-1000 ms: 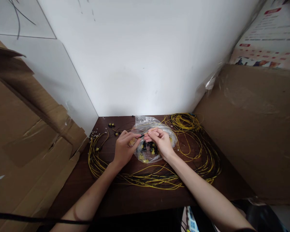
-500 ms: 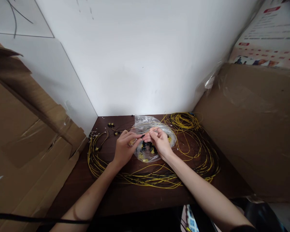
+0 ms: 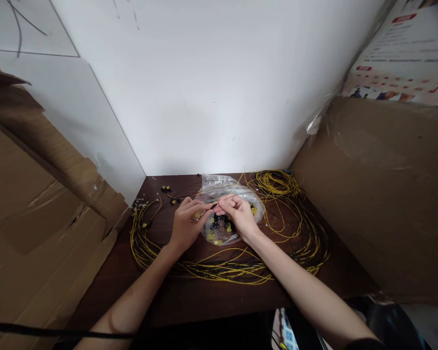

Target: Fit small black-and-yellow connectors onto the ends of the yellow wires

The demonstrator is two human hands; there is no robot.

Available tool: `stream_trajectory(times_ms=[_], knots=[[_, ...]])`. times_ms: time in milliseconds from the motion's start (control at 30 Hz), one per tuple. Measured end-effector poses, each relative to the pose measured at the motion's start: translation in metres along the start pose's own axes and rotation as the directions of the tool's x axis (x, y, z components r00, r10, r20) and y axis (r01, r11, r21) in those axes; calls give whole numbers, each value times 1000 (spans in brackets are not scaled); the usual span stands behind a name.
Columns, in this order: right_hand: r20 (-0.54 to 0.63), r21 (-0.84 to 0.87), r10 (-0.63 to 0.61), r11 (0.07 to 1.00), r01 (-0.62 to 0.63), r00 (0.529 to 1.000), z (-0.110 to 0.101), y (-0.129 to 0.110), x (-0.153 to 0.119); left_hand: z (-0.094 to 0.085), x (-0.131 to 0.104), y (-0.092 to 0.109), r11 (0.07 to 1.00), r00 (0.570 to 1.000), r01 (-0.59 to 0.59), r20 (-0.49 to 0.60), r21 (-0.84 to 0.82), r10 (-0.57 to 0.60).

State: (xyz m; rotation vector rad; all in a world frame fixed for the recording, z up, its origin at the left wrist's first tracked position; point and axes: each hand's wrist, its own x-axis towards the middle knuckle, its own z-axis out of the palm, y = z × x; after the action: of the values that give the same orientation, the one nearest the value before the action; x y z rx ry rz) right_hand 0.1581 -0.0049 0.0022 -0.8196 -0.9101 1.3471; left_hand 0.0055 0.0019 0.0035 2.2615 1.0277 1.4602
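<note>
Plastic bag [image 3: 219, 182], probably connectors [image 3: 228, 226] inside

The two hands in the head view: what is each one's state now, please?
Left hand: closed, pinching a small black piece.
Right hand: closed, pinching a thin wire.

dark brown table [image 3: 211, 301], seen from its near edge. a loose bundle of yellow and black wires [image 3: 233, 272] sweeps from the left edge, along the near side, toward the right edge. a coil of yellow wire [image 3: 277, 183] occupies the far right corner; a clear plastic bag [image 3: 217, 183] lies toward the middle of the far edge. small black-and-yellow pieces [image 3: 166, 188] lie near the far left corner, white scraps [image 3: 140, 201] by the left edge.
</note>
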Motion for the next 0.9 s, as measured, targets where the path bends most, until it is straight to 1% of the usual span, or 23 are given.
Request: stream_trajectory(times_ms=[100,200,267,400,533,800,900], knots=[[-19,75,33,997,-31,999,-1,0,2,0,0,0,1000,1000,-3,-1,9,3],[-11,96,35,995,-34,999,-1,0,2,-1,0,0,1000,1000,-5,0,15,5],[6,72,23,997,-24,1000,-1,-2,1,-1,0,0,1000,1000,-3,-3,17,3],[58,-25,-1,1000,3,998,0,-4,-2,-1,0,-1,1000,1000,-12,-10,12,12],[33,-53,8,999,-6,999,1,-5,-2,0,0,-1,999,999,-32,-7,8,32],[-5,30,-14,999,14,1000,-1,-3,2,-1,0,0,998,998,-56,6,-21,56],[-8,46,-8,999,9,1000,0,-4,-1,-2,0,-1,998,998,-66,-4,-4,66]])
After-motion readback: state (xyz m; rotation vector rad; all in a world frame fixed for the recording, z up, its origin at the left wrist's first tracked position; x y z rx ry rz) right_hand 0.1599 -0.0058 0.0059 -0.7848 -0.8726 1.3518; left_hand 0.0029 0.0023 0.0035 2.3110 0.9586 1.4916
